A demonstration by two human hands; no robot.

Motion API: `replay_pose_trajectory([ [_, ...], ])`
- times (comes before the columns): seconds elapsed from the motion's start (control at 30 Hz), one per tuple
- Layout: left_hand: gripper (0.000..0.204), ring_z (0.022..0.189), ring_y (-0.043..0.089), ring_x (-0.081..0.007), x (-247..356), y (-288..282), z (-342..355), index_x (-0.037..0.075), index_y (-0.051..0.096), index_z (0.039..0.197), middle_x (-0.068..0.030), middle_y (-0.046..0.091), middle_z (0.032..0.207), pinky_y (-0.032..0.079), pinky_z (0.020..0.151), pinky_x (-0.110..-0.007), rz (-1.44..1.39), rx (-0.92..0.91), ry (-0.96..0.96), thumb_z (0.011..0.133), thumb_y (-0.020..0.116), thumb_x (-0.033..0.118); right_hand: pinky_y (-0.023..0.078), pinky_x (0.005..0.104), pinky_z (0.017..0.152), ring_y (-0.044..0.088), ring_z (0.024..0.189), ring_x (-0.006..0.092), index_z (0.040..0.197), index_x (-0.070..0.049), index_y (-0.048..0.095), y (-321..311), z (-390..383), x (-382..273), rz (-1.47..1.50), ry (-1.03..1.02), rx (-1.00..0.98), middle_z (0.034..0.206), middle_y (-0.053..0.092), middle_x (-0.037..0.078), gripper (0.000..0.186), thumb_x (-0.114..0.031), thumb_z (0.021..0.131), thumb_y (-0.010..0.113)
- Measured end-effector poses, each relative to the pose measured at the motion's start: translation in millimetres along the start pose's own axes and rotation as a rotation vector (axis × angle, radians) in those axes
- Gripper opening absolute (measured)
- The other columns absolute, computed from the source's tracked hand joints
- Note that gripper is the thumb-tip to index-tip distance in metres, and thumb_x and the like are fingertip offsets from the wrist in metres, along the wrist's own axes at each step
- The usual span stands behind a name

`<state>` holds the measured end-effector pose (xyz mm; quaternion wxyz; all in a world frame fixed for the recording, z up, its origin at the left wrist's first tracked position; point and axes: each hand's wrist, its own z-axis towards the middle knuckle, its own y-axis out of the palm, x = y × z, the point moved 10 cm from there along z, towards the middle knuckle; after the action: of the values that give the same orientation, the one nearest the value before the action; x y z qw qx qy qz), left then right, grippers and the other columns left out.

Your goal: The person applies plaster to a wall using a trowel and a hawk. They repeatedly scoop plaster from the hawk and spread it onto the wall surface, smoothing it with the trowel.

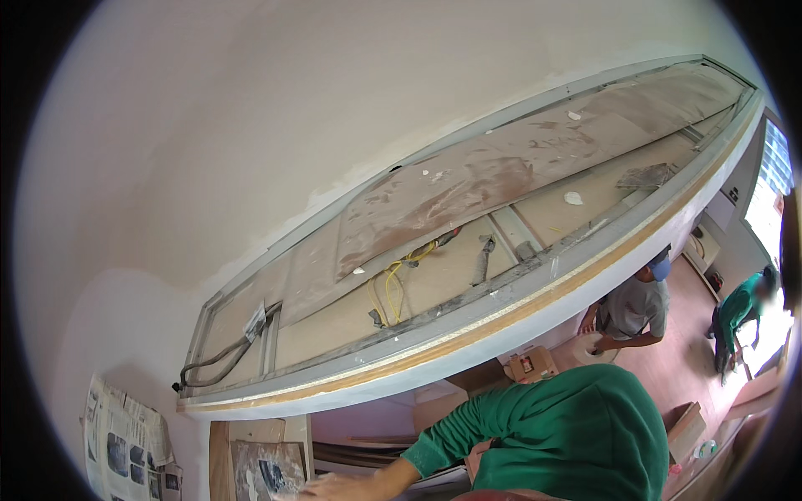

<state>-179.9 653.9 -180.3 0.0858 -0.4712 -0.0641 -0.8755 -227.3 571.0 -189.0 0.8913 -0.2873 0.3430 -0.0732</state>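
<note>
The person's right hand (341, 487), blurred, lies at the near edge, beside a white-smeared board (269, 456) at near left; its grip cannot be told. Beyond, a dusty framed ledge (418, 341) slants far right.

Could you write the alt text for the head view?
A blurred hand reaches from a green sleeve along the bottom edge. A dusty, metal-framed ledge with yellow wires crosses the middle; two other people are at right.

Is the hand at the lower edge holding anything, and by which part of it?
Cannot be told: the hand is blurred and cut off by the picture's edge, near a smeared board.
</note>
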Motion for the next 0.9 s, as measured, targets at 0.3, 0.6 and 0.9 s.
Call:
replay_pose_trajectory([
  [0.3,0.040,0.082,0.054,-0.0151,1,-5,5,0.006,0.046,0.135,-0.0088,0.057,0.099,0.047,0.071,-0.030,-0.020,0.000,-0.014,0.104,0.048,0.033,0.040,0.0498,0.102,0.049,0.121,0.0409,0.146,-0.007,0.037,38,-12,-13,0.115,-0.152,-0.024,0.133,0.049,0.024,0.070,-0.023,0.085,0.068],
  [0.6,0.041,0.078,0.053,-0.0126,5,-54,4,0.007,0.045,0.135,-0.0066,0.056,0.097,0.047,0.066,-0.027,-0.045,0.080,-0.013,0.104,0.047,0.034,0.037,0.0489,0.105,0.046,0.124,0.0394,0.143,-0.005,0.041,26,-3,44,0.242,-0.134,0.004,0.132,0.050,0.022,0.070,-0.023,0.082,0.072],
  [0.9,0.041,0.073,0.053,-0.0101,42,-208,-68,0.007,0.043,0.136,-0.0044,0.056,0.094,0.046,0.061,-0.024,-0.245,0.364,-0.031,0.105,0.047,0.034,0.047,0.0439,0.093,0.059,0.106,0.0301,0.118,-0.006,0.064,40,43,143,0.312,0.081,-0.053,0.114,0.062,0.016,0.049,-0.037,0.083,0.075],
])
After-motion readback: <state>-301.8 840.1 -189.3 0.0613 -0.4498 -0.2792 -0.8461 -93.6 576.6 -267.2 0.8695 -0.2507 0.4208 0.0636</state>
